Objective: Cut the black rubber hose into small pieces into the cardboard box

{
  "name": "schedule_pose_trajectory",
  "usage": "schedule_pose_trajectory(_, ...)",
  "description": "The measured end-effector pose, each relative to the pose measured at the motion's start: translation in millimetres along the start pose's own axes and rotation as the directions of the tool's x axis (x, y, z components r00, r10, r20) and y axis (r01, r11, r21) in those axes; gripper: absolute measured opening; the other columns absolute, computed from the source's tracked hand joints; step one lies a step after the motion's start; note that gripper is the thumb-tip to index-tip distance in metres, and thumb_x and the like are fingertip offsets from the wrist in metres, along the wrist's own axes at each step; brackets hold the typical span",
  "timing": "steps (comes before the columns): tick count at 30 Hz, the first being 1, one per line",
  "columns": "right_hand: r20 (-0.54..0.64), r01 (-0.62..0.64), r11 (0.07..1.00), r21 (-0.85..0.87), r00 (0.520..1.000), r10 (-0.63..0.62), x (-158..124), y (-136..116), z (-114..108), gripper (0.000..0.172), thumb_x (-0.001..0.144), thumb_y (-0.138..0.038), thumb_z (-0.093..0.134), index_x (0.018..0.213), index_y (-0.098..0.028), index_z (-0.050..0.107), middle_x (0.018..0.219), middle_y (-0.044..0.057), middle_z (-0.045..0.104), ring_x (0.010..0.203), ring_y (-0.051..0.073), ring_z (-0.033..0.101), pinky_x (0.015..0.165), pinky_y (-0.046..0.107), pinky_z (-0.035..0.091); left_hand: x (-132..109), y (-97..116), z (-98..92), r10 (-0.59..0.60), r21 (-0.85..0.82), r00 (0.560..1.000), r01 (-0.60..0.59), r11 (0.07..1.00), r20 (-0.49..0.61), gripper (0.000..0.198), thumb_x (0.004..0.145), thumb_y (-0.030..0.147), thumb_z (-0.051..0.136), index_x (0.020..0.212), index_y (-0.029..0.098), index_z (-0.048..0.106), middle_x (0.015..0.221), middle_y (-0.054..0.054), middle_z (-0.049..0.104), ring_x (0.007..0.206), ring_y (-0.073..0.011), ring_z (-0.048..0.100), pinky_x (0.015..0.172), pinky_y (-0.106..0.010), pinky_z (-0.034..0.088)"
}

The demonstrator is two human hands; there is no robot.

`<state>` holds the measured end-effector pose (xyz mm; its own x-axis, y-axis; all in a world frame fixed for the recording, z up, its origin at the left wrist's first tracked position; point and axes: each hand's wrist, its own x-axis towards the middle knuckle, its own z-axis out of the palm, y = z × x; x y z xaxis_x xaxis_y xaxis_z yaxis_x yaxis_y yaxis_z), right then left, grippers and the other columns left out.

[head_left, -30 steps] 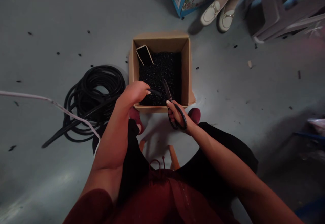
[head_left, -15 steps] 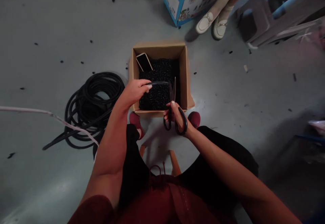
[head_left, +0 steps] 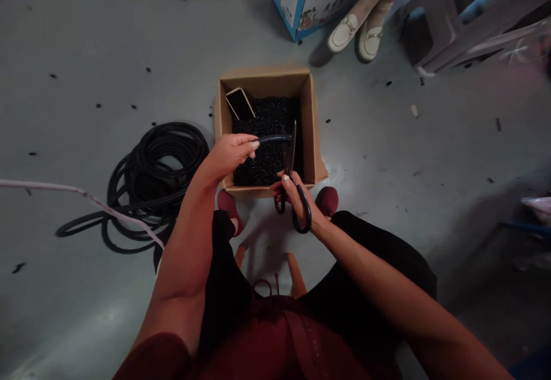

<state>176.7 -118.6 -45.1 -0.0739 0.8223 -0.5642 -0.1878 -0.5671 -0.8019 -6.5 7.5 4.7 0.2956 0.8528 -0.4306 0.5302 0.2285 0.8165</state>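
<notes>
Pinched in my left hand (head_left: 236, 151) is a black ribbed tube (head_left: 274, 138), its free end pointing right over the open cardboard box (head_left: 315, 133). My right hand (head_left: 297, 192) holds black-handled scissors (head_left: 294, 144) by the loops, blades upward. The blades are parted, and the tube's end lies at them; whether they touch it I cannot tell. Many small black pieces (head_left: 269, 165) fill the bottom of the box. A phone with a dark screen (head_left: 240, 104) leans in the box's far left corner.
A coil of black tubing (head_left: 157, 179) lies on the floor at left, crossed by a pale cord (head_left: 116, 212). Ahead are a blue carton (head_left: 297, 1), another person's white shoes (head_left: 355, 38) and a grey plastic stool (head_left: 434, 30). Black bits are scattered about the floor.
The scissors have tilted slightly and their blades have parted more. The tube's end now reaches across to the right blade. At left, the loose tubing on the floor has shifted into a loop.
</notes>
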Motion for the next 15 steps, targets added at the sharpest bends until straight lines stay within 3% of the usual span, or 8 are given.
schedule_pose_trajectory(15,0.006,-0.004,1.000,-0.013,1.000,0.004,3.1,0.3,-1.5,0.059,0.084,-0.077,0.064,0.110,-0.025,0.056,0.093,0.002,0.068,0.083,0.017,0.065,0.076,0.032,0.052,-2.2,-0.2,-0.4,0.008,0.046,0.999,-0.010,0.999,0.036,0.026,0.088,0.035,0.060,0.084,0.014,0.075,0.064,-0.001,0.060,0.056,-0.0100,0.043,0.056,-0.024,0.034)
